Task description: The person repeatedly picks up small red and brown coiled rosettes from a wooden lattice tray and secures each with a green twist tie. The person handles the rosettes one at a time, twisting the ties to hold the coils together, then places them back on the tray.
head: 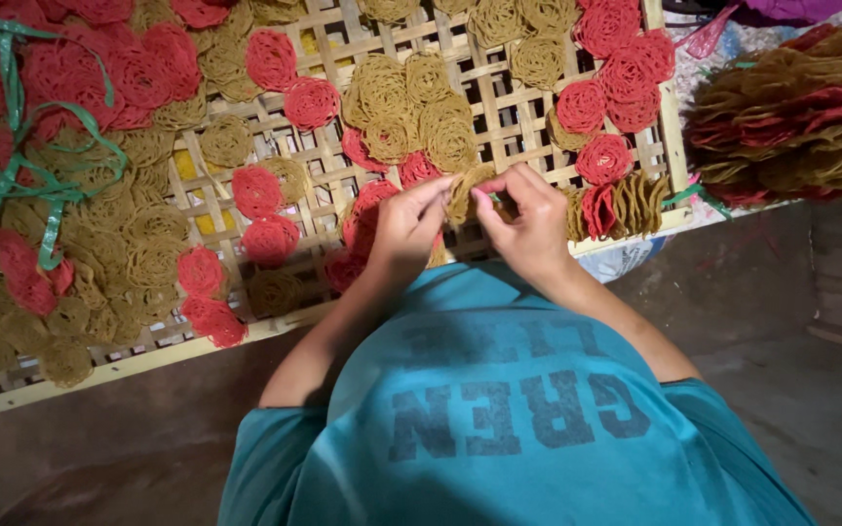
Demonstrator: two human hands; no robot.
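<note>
Brown, brittle-looking lacy noodle discs (460, 193) are pinched as a small stack between left hand (403, 229) and right hand (530, 222), just above the bamboo lattice tray (499, 117)'s near edge, where too tight a squeeze could crack them.

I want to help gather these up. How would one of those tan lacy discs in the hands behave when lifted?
The tan disc between the left hand and right hand looks thin and open-meshed, so probably very light. It seems to hold its shape, likely stiff but brittle. Discs stacked on edge on the bamboo tray might topple.
</note>
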